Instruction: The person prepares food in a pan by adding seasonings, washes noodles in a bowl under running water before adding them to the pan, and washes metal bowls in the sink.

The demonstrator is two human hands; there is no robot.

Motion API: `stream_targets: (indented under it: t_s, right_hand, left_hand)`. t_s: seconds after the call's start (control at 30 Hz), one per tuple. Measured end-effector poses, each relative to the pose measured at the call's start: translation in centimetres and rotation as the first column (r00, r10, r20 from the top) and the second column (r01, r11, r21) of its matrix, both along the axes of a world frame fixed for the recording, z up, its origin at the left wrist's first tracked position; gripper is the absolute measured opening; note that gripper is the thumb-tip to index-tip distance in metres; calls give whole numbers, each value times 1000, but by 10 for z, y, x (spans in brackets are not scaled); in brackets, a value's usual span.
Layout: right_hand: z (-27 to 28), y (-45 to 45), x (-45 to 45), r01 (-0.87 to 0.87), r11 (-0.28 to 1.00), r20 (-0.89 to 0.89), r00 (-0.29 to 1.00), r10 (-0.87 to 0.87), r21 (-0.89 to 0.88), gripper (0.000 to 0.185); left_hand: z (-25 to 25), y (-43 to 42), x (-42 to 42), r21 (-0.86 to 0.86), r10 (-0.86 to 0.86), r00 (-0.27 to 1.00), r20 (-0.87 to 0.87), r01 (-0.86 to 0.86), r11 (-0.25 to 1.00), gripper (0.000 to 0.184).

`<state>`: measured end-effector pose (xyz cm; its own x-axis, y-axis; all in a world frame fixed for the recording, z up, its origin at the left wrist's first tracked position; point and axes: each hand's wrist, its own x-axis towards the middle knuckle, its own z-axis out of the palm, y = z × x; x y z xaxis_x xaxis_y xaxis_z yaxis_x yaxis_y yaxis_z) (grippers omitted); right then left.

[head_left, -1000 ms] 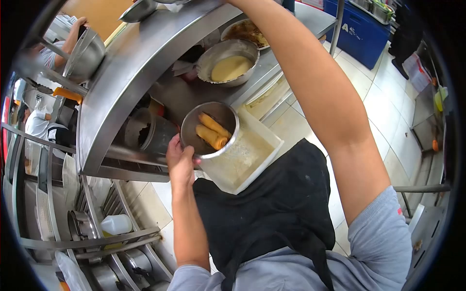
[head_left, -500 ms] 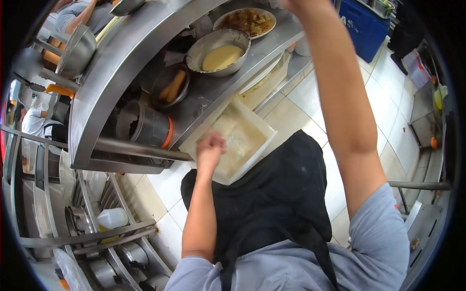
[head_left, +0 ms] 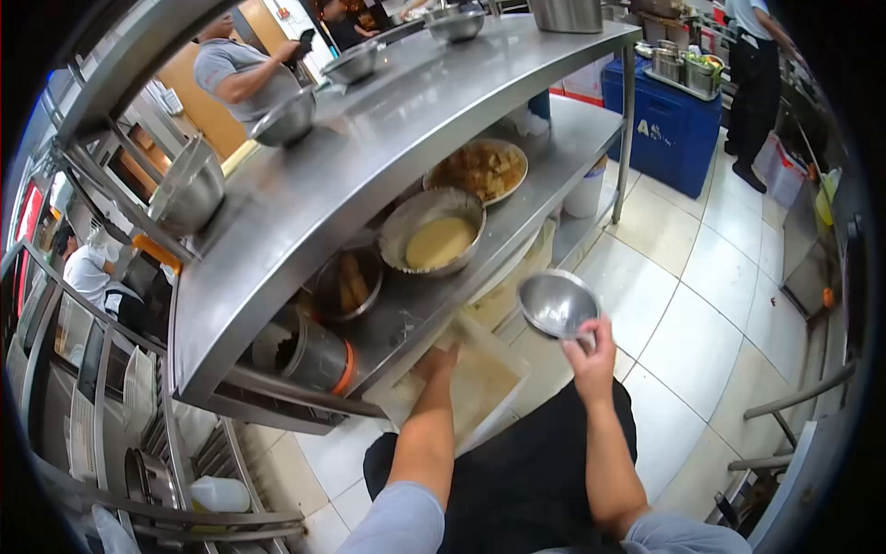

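Hands well apart, a kitchen worker in a gray shirt pinches the rim of a small steel bowl (head_left: 558, 303) between the thumb and fingers of the right hand (head_left: 595, 351). That bowl is held up to the right of a pale plastic bin (head_left: 506, 369), its shiny inside facing upward. The left hand (head_left: 436, 362) reaches into the left side of the same bin; whether its blurred fingers are closed on anything cannot be told. Largest in the scene, a two-level steel desk (head_left: 268, 217) curves beyond the bin, while a blue chest (head_left: 660, 120) stands on the floor well past it, to the upper right. On the desk's lower shelf, farther away than the bin, a wide metal bowl (head_left: 397, 233) holds pale yellow batter (head_left: 439, 244), with a plate (head_left: 508, 195) of browned food just behind. To the bin's left sits a container (head_left: 318, 355) with an orange rim. Behind that container, a shadowed bowl (head_left: 367, 305) holds what appear to be golden rolls (head_left: 352, 283).
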<state>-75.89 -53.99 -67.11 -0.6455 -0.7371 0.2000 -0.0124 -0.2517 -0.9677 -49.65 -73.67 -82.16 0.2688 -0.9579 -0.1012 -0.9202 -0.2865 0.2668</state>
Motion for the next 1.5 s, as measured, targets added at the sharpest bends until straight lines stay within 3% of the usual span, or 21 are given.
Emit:
stream_targets:
  t_s: [0.13,0.23,0.27,0.3,0.33,0.4,0.5,0.53,0.63,0.7,0.9,0.93,0.97,1.03,1.1,1.17,1.3,1.37,1.4,1.47,1.5]
  right_hand:
    - [-33,-2,6,14,1000,42,999,-14,-14,32]
    - [-34,4,-5,3,998,-11,1000,-2,62,31]
    - [-43,4,-11,14,1000,-92,996,-14,6,31]
    - [-43,4,-14,-12,1000,35,999,11,15,31]
    - [-44,4,-16,2,1000,19,1000,-3,18,29]
    - [-46,3,-16,-22,1000,65,998,21,22,27]
    - [-50,0,-15,-33,999,59,998,33,10,26]
    - [-52,0,-14,-34,999,66,997,33,19,26]
    - [-54,-3,-18,-67,998,75,995,67,-5,26]
    - [-54,-1,-19,-51,999,63,997,52,-18,26]
    - [-59,-6,-24,-62,997,66,996,59,41,26]
    - [-60,-7,-25,-57,998,66,996,55,38,26]
    - [-61,-8,-24,-66,998,73,995,65,15,27]
    - [-61,-7,-21,-77,997,80,994,77,-3,27]
    - [-59,-8,-21,-78,997,57,995,77,6,27]
    - [-57,-7,-21,-70,998,36,997,70,5,27]
    - [-53,-8,-22,-59,997,-39,997,60,46,29]
    - [-52,-9,-20,-82,996,-27,996,83,34,29]
    - [-51,-8,-19,-106,994,-17,994,106,24,30]
    - [-44,-6,-14,-117,992,-53,991,119,40,30]
    - [-38,-4,-10,-123,991,-87,988,127,50,30]
  left_hand:
    - [41,19,-24,167,39,999,-8,-37,985,90]
    - [24,32,-14,381,-401,905,141,324,866,70]
    - [6,38,-2,373,-509,839,191,418,828,63]
    - [20,54,-2,381,-559,796,230,455,805,58]
    - [43,64,-9,379,-600,753,270,490,785,52]
    - [43,81,-6,264,-640,713,287,583,768,45]
    - [-4,65,8,307,-668,675,314,594,744,45]
    - [-9,65,11,318,-671,673,312,591,741,45]
    - [38,71,-2,322,-680,694,238,604,729,43]
    - [70,73,-9,182,-584,810,-47,582,793,45]
    - [40,53,14,225,-499,830,-249,551,803,53]
    - [39,66,0,303,-398,910,-114,413,859,57]
    - [42,80,-12,301,-401,909,-114,417,858,57]
    - [42,102,-21,269,-464,876,128,420,867,62]
    - [23,95,-15,203,-414,906,90,391,898,62]
    - [17,82,-8,452,-390,921,6,345,822,58]
    - [53,87,-9,574,-373,923,-92,356,737,53]
    - [36,82,9,347,-442,886,-138,461,817,65]
    - [21,73,22,349,-440,887,-142,461,816,65]
    - [-5,55,54,229,-299,794,-529,473,851,69]
    - [0,54,63,230,-293,795,-531,468,853,69]
